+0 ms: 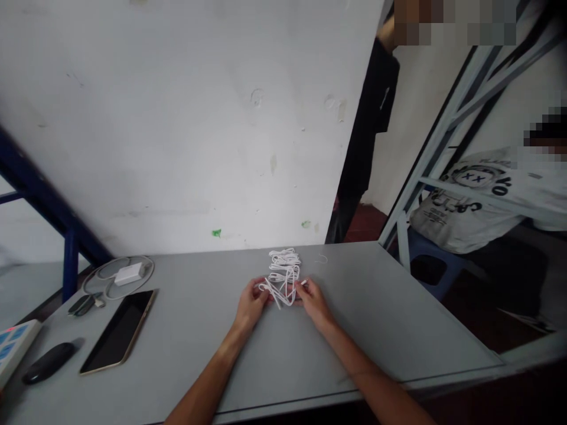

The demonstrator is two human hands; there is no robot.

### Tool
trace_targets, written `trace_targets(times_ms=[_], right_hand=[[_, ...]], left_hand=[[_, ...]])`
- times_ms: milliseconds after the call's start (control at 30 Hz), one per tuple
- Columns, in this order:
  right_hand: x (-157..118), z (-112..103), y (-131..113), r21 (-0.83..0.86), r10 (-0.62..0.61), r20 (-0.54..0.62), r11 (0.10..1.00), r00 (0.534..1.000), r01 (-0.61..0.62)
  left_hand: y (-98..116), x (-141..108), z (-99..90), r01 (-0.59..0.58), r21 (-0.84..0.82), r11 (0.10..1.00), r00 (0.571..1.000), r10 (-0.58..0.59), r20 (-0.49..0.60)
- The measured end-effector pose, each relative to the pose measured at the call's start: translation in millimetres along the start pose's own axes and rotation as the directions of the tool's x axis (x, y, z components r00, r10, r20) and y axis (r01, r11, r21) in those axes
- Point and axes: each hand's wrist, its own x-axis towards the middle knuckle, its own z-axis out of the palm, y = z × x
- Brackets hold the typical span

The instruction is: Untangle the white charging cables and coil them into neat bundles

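Observation:
A loosely looped white cable (289, 293) is held between my two hands, low over the grey table (186, 330). My left hand (254, 304) closes on the left side of its loops. On the right side, my right hand (312, 300) pinches the cable, with a white end sticking out near the thumb. Just beyond my hands lie several bundled white cables (284, 258), folded into narrow coils in a row. The undersides of my fingers are partly hidden by the loops.
A thin white strand (322, 258) lies right of the bundles. To the left are a tablet (119, 333), a black oblong case (48, 363), a white charger (128, 274) with its cable, and a power strip (15, 348). Two people are beyond the metal frame (436, 153) at right.

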Motion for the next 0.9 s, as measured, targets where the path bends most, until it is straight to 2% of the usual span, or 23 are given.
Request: trace_targets(times_ms=[100,200,300,367,500,600,700,767,833,900], right_hand=[[3,-5,-3,-0.075,-0.028,-0.063,0.997,0.998,0.024],[4,-8,-5,-0.149,-0.082,-0.086,0.987,0.993,0.069],[3,-8,-7,-0.154,-0.102,-0.050,0.984,0.994,0.093],[2,-8,-7,-0.148,-0.105,-0.023,0.984,0.994,0.101],[1,-6,-4,-0.146,-0.093,0.044,0.984,0.995,0.098],[2,-7,-1,-0.200,-0.140,0.058,0.968,0.988,0.149],[3,-11,1,-0.290,-0.221,0.015,0.932,0.975,0.216],[4,-14,1,-0.352,-0.264,-0.036,0.906,0.964,0.235],[4,-16,-1,-0.435,-0.303,-0.077,0.867,0.950,0.241],[4,-18,-3,-0.557,-0.380,-0.096,0.786,0.920,0.267]], left_hand=[[4,0,-3.3,0.067,-0.125,0.990,0.997,-0.063,0.031],[9,0,-5.1,0.144,-0.253,0.957,0.984,-0.110,0.143],[13,-4,-5.4,0.160,-0.283,0.946,0.966,-0.091,0.240],[15,-7,-4.4,0.152,-0.257,0.954,0.961,-0.082,0.263],[14,-13,-0.4,0.137,-0.177,0.975,0.971,-0.097,0.219],[14,-13,0.7,0.126,-0.099,0.987,0.978,-0.107,0.178],[14,-9,-3.8,0.060,0.109,0.992,0.978,-0.080,0.193],[15,-5,-9.3,0.041,0.278,0.960,0.972,-0.103,0.211],[16,-2,-15.5,0.059,0.405,0.912,0.978,-0.135,0.161],[21,-3,-21.3,0.080,0.485,0.871,0.979,-0.161,0.126]])
